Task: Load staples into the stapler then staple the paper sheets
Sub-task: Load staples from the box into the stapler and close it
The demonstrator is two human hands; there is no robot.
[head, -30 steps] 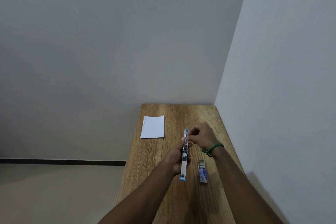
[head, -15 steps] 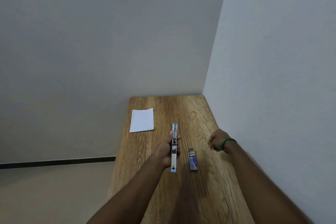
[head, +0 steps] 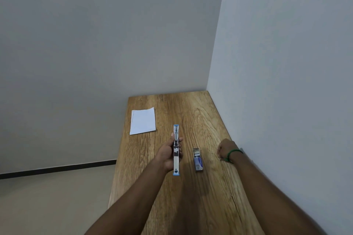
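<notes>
The left hand [head: 168,153] holds the stapler [head: 176,165] around its middle, with the fingers and thumb curled round it. The stapler is long and thin, shiny silver with a blue bit at each end. It looks folded out flat, and it points straight away from the person, just above the wooden surface [head: 200,116]. Just to the right of the stapler, a small box of staples [head: 197,160] lies flat on the wood. It has a blue label, and its far end looks open and shiny. The right hand [head: 225,149] is farther right, close to the wall [head: 286,82] and well apart from the stapler. Only its back shows. Its fingers are curled under, so I cannot tell if it holds anything. A green band [head: 234,153] goes round that wrist. The white paper sheets [head: 143,121] lie flat at the far left of the surface, right at its left edge, away from both hands. Another grey wall [head: 105,34] stands behind the surface. To the left is a pale floor [head: 47,202].
</notes>
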